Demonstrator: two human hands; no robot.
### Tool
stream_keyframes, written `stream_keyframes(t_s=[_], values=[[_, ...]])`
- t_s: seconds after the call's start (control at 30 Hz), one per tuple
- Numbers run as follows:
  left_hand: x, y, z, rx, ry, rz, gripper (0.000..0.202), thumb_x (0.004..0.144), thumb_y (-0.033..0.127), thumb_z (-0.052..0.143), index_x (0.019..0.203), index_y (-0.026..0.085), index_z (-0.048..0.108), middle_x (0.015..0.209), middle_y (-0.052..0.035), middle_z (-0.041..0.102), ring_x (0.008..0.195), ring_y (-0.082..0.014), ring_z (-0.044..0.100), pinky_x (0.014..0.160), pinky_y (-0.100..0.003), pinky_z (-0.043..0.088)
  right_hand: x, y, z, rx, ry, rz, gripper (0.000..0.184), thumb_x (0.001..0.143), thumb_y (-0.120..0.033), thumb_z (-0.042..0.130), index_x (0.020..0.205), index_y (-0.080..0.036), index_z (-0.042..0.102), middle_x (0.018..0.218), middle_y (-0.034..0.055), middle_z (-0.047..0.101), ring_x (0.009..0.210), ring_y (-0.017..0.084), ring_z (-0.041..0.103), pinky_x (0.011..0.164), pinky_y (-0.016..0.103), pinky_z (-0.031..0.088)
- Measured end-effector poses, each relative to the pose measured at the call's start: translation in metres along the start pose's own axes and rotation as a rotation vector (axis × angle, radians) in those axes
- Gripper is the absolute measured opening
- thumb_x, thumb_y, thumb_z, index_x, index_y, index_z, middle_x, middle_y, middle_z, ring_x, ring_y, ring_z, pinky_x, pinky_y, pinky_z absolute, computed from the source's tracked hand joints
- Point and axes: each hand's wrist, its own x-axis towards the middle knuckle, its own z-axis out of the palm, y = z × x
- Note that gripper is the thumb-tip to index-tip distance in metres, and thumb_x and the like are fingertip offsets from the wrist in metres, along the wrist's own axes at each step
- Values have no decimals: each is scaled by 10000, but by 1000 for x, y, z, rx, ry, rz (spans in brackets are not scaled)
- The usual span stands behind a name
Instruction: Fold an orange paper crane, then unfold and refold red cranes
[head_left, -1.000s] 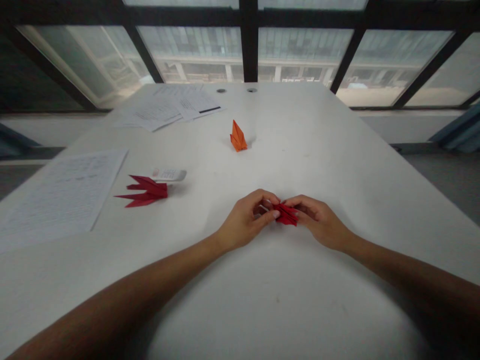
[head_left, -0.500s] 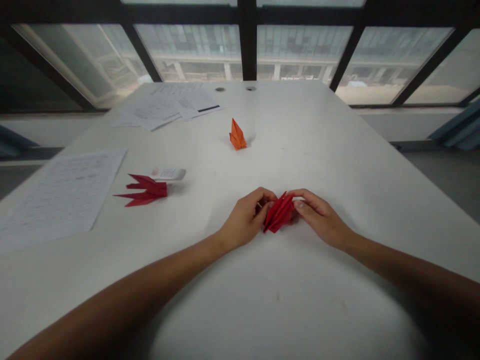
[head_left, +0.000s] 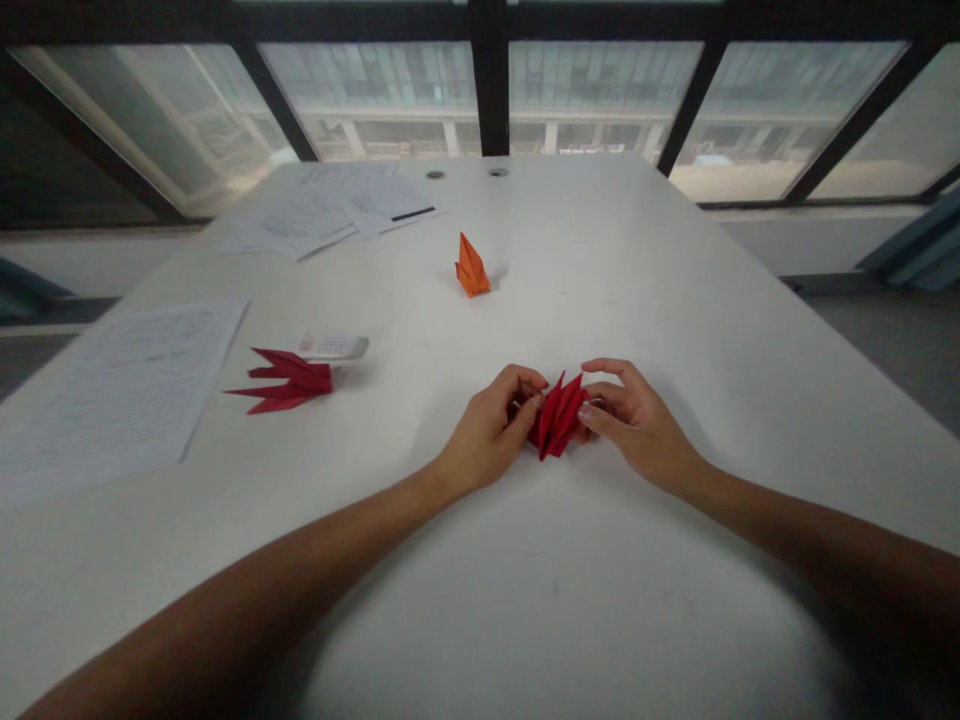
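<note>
Between my two hands is a red folded-paper piece (head_left: 557, 418), its several pleated points standing up and slanting to the right. My left hand (head_left: 496, 424) pinches its left side between thumb and fingers. On the other side my right hand (head_left: 634, 420) has its thumb and some fingers against the paper, with the index finger lifted at the upper right tip. Part of the paper is hidden behind the fingers. Farther left lies another red folded-paper piece (head_left: 289, 381) with long pointed flaps. An orange folded-paper piece (head_left: 471, 268) stands beyond my hands.
A white eraser-like block with printing (head_left: 334, 346) lies behind the left red piece. Printed sheets (head_left: 120, 385) cover the table's left side, and more papers (head_left: 322, 210) lie at the far left. Windows (head_left: 600, 100) border the white table (head_left: 555, 610) at the back.
The red paper between my hands has turned slightly, and its pleats now show more spread. My right index finger has lifted from over the top of it. My left hand keeps its pinch.
</note>
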Motion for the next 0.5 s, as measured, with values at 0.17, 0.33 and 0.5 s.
stream_keyframes(t_s=[0.17,0.33,0.5], values=[[-3,5,0,-17,-91,14,168,1011,345,558,1117,215,558,916,-38,681,754,-140,639,675,-258,488,-2,-1,0,-78,60,-54,338,884,-305,763,1182,-309,601,966,0,718,683,150,697,651,319,599],[-5,11,-2,-26,-200,-10,191,981,321,608,1127,217,542,770,27,634,567,-91,562,549,-217,425,-4,-1,-2,-217,13,-85,147,959,-394,688,997,-254,669,853,24,730,720,183,700,678,342,589],[-3,9,-3,-113,-190,-30,234,961,308,643,1148,220,532,971,-25,668,641,-85,608,573,-213,466,-4,-1,0,-160,-14,-65,148,945,-363,717,952,-237,640,765,-17,677,650,144,653,632,295,542]])
